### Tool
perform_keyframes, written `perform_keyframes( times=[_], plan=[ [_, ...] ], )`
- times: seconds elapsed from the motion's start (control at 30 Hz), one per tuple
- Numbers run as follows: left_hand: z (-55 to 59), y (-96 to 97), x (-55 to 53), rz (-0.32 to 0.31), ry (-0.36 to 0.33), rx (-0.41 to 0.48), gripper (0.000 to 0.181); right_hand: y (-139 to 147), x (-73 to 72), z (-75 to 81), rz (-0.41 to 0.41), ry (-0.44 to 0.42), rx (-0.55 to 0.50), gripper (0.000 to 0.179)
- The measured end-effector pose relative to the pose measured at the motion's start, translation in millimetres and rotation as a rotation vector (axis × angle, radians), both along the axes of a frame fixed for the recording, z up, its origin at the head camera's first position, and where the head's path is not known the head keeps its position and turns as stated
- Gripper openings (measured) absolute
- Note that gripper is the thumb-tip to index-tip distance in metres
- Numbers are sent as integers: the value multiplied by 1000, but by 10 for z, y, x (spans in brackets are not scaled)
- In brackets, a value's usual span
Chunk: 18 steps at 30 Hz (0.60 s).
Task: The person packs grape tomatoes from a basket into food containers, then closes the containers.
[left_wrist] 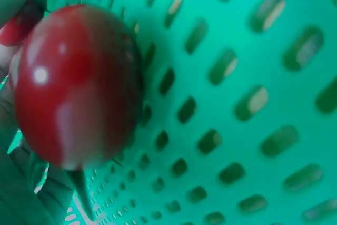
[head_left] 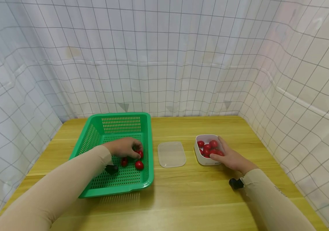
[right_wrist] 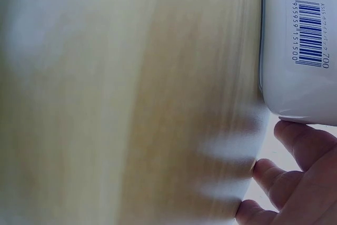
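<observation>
Inside the green basket (head_left: 149, 144), my left hand (head_left: 126, 147) pinches a cherry tomato (head_left: 140, 154) between thumb and fingers. Two more cherry tomatoes lie by it, one nearer the front (head_left: 139, 165) and one under the hand (head_left: 124, 161). A large close tomato (left_wrist: 79, 88) fills part of the left wrist view; behind it, fingers touch a smaller-looking tomato (left_wrist: 22, 25) with a green stem. At the right, my right hand (head_left: 232, 158) holds a white container (head_left: 206, 162), thumb over its rim and fingers along its side. Several tomatoes (head_left: 207, 148) sit inside.
Between basket and container, a translucent square lid (head_left: 171, 154) lies flat on the wooden table (head_left: 176, 199). White grid-patterned curtains (head_left: 164, 64) enclose the table at the back and both sides.
</observation>
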State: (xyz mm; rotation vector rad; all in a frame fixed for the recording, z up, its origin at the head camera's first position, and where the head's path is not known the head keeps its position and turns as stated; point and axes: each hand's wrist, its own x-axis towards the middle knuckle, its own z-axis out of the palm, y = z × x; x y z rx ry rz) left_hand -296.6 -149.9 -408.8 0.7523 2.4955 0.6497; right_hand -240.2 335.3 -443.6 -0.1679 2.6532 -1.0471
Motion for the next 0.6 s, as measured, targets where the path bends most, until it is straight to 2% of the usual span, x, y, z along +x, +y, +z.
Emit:
perform_keyframes(
  times=[0.2,0.37,0.6],
  plan=[
    [-12,-4,-20,-3,36,27,10,-13,15,26,1,-3,2,117],
    [-9,36,-7,-24,53,1,9,-15,17,37,2,-3,11,117],
    [77,36,-43,-28,74,22,5,-20,9,37,2,-8,3,116]
  ],
)
